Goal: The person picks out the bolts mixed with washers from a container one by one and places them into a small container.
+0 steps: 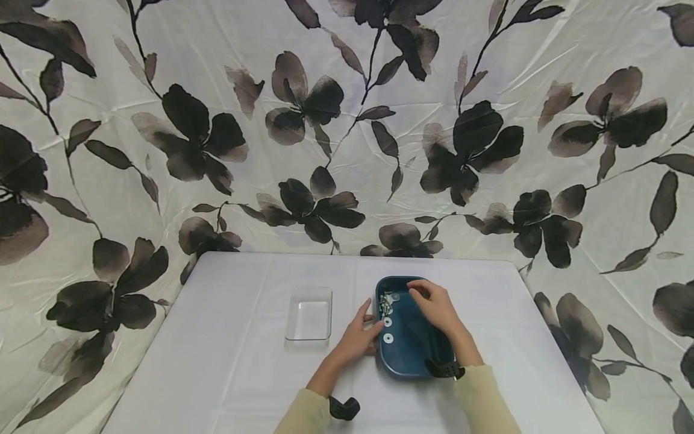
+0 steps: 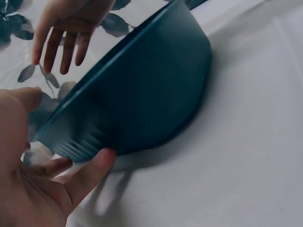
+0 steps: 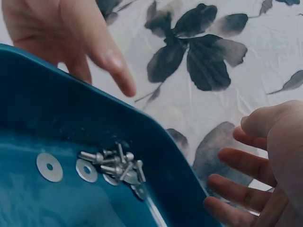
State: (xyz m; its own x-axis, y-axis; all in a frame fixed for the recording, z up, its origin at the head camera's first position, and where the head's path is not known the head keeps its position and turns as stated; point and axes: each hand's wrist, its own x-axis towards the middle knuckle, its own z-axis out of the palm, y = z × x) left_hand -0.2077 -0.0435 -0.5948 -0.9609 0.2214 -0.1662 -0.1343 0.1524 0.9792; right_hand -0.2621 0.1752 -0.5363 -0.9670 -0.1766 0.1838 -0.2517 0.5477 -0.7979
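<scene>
A deep blue tray (image 1: 414, 346) lies on the table, holding a small heap of metal screws (image 3: 120, 163) at its far left corner. Flat washers lie by them, one washer (image 3: 49, 167) a little apart from the heap. My left hand (image 1: 358, 337) is at the tray's left side, fingers spread, fingertips right at the outer wall in the left wrist view. Over the tray's far right part is my right hand (image 1: 436, 304), its fingers loosely bent. Nothing shows between the right fingers (image 3: 241, 189) in the right wrist view.
To the left of the tray stands a clear rectangular container (image 1: 309, 335). A white cloth covers the table (image 1: 233, 361). Behind it hangs a flower-patterned curtain (image 1: 379, 163). Both wrists wear black bands, the right band (image 1: 446, 368) overlapping the tray's near edge.
</scene>
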